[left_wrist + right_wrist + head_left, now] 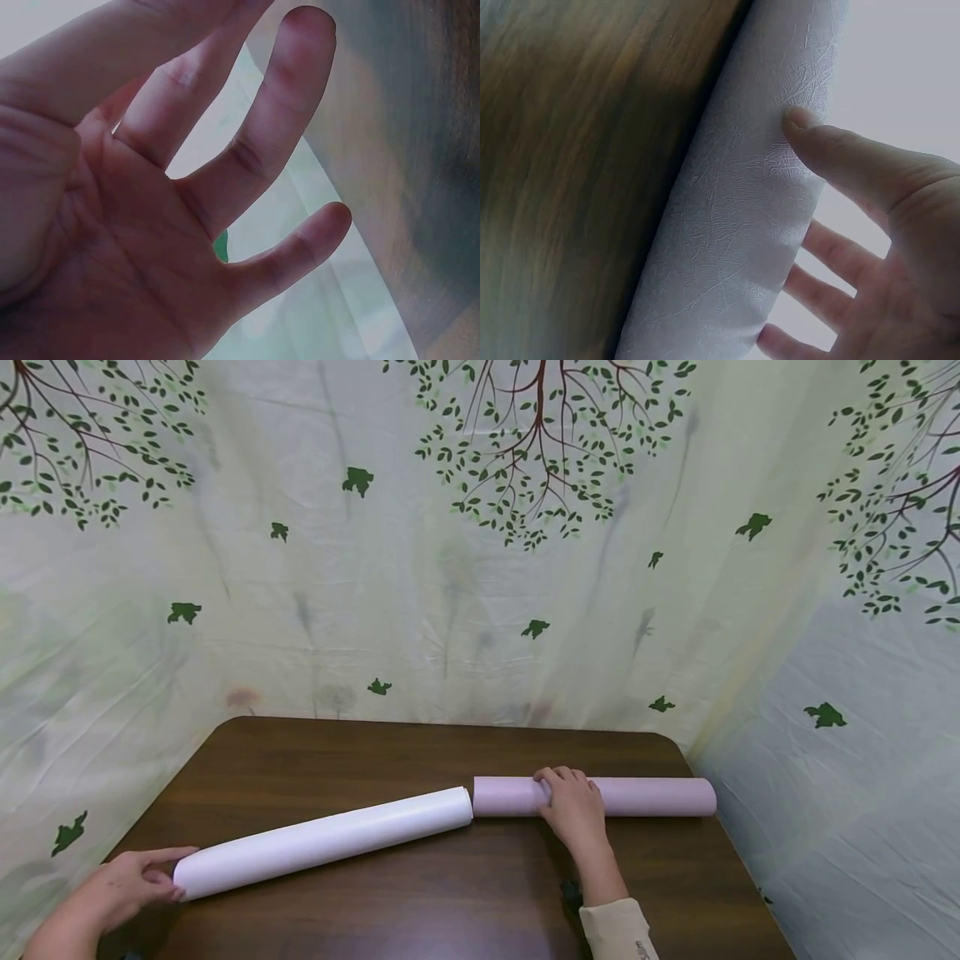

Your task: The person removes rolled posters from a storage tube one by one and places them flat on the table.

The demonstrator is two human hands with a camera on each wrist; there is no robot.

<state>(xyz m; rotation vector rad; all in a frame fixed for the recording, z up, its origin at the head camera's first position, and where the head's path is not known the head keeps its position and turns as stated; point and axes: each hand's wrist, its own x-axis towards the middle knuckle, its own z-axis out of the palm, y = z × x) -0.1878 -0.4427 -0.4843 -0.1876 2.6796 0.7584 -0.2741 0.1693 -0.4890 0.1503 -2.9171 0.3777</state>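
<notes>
A long white roll lies slantwise on the table, its right end close against the left end of a pale pink roll. My left hand holds the white roll's left end between thumb and forefinger. In the left wrist view, the other fingers of that hand are spread and the roll is out of sight. My right hand grips the pink roll left of its middle, from above. The right wrist view shows the thumb on one side of its finely creased surface and fingers along the other.
The dark brown wooden table has rounded far corners. A pale curtain with printed branches and green leaves hangs behind it and along both sides. The pink roll's right end comes close to the table's right edge.
</notes>
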